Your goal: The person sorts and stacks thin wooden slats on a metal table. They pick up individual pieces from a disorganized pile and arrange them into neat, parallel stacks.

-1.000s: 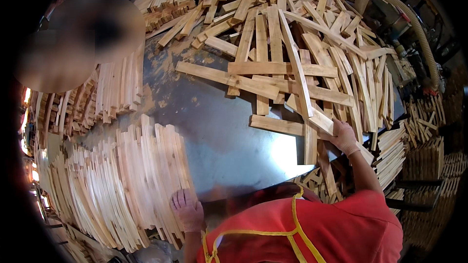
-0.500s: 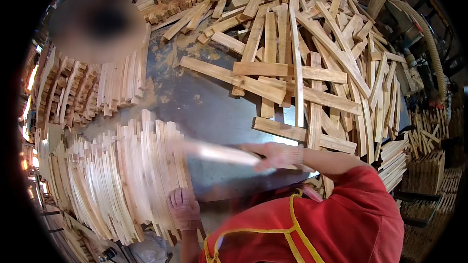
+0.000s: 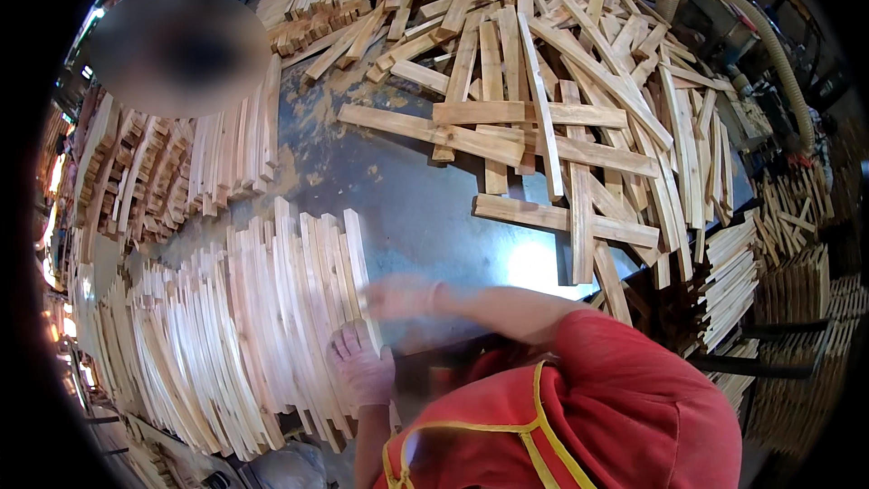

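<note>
A pale, straight wooden plank (image 3: pixel 357 249) lies at the right-hand end of a long row of planks (image 3: pixel 204 335) on the bench (image 3: pixel 412 231). It is narrow and cream-coloured, lighter than the yellowish planks just left of it, with a squared far end and a smooth-looking, evenly lit upper face; no knots can be made out on it. It runs away from the person, tilted slightly left, and its far end reaches beyond those of its nearest neighbours. Its near part comes down between the two hands.

The left hand (image 3: pixel 362 365), in what looks like a thin pinkish glove, rests over the near part of the row's right side. Its fingers are close together and stretched forward, slightly bent, against the planks there; whether they grip one is unclear, as the thumb is hidden. The right hand (image 3: pixel 403 297) is smeared by motion just beside the pale plank's right side. How far open its fingers are, and whether they have hold of the plank, cannot be told.

The row's plank ends are uneven, and its colours run from near-white to light tan. Across the bench's right side spreads a jumbled heap of loose planks (image 3: pixel 491 63), more honey-coloured, some crossing one another. Brown sawdust (image 3: pixel 312 100) patches the far part of the metal-grey bench top. Further stacked planks (image 3: pixel 237 149) stand at the upper left.
</note>
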Motion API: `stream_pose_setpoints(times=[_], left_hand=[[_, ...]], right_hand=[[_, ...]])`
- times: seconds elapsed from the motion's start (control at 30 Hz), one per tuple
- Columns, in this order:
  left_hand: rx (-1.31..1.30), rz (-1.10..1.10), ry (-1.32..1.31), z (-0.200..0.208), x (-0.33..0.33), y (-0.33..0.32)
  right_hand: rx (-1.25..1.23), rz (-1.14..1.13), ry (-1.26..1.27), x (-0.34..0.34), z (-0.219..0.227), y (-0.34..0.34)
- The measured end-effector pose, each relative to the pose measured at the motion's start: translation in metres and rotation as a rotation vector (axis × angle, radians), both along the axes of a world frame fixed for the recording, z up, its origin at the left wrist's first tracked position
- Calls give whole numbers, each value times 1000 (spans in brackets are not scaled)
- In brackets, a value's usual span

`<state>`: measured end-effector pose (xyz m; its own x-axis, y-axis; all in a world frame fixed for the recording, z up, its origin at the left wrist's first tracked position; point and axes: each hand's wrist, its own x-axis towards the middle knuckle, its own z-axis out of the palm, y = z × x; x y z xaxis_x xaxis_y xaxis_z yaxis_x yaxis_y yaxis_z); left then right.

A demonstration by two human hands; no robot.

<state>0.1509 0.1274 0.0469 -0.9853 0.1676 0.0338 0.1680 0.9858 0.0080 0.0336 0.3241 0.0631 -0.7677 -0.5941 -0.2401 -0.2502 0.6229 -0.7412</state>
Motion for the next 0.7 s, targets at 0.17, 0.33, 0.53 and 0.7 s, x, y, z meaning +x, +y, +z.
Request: stream_pose_setpoints(times=[0.17, 0.33, 0.53, 0.7], left_hand=[[-10, -51, 47, -6, 3, -5], [-42, -36, 64, -24, -1, -9], [65, -37, 83, 1, -5, 2], [49, -30, 112, 0, -1, 3]], right_hand=[[641, -1032, 684, -81, 91, 202], [418, -1323, 11, -87, 43, 358], [268, -988, 555, -80, 23, 305], [649, -490, 617, -122, 37, 228]])
